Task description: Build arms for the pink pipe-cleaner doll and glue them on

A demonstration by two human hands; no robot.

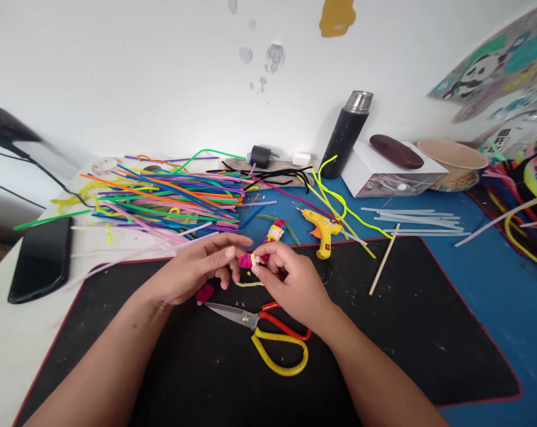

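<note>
My right hand [290, 276] pinches a small magenta pipe-cleaner piece [245, 261] with a yellow band, between thumb and fingertips. Close to its left end is my left hand [201, 261], fingers apart and loosely curved; whether they touch the piece I cannot tell. Just behind the right fingers lies a small pipe-cleaner figure [275, 231] with a red-and-blue top and white face area, partly hidden. Below the hands, scissors [250, 323] with one red and one yellow handle rest on the black mat [215, 373]. A dark pink fuzzy piece [205, 293] sits by the blade tip.
Many coloured pipe cleaners [174, 198] are heaped at the back left, beside a black phone [41, 261]. A yellow glue gun [322, 231], a wooden stick [384, 259] and glue sticks [419, 219] lie to the right. A black flask [346, 136], white box [393, 172] and bowl [455, 160] stand behind.
</note>
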